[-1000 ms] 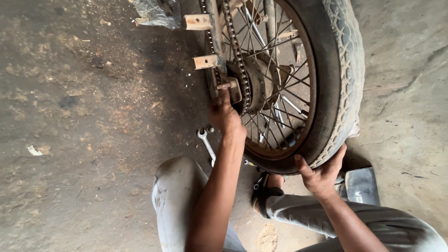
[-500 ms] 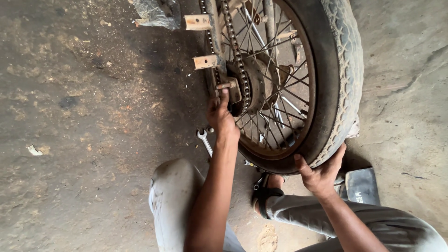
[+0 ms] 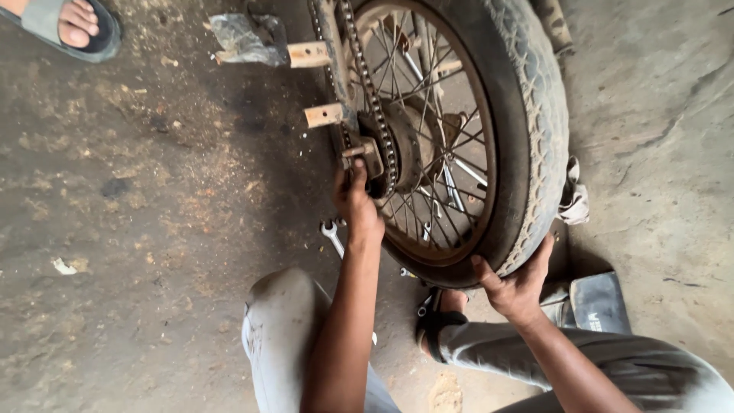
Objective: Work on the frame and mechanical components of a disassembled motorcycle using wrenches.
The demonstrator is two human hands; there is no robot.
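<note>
The motorcycle wheel [image 3: 474,130] is kept upright on the concrete floor [image 3: 138,229], because its tyre [image 3: 535,153] is gripped at the bottom edge by the curled right hand [image 3: 516,287]. The left hand [image 3: 355,203] is pressed onto the metal block [image 3: 363,157] beside the chain [image 3: 375,115], fingers closed around it. A spanner [image 3: 332,235] is left on the floor near the knees, within easy reach.

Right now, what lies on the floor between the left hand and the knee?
A wrench lies on the floor there, beside the left hand, in the head view.
</note>
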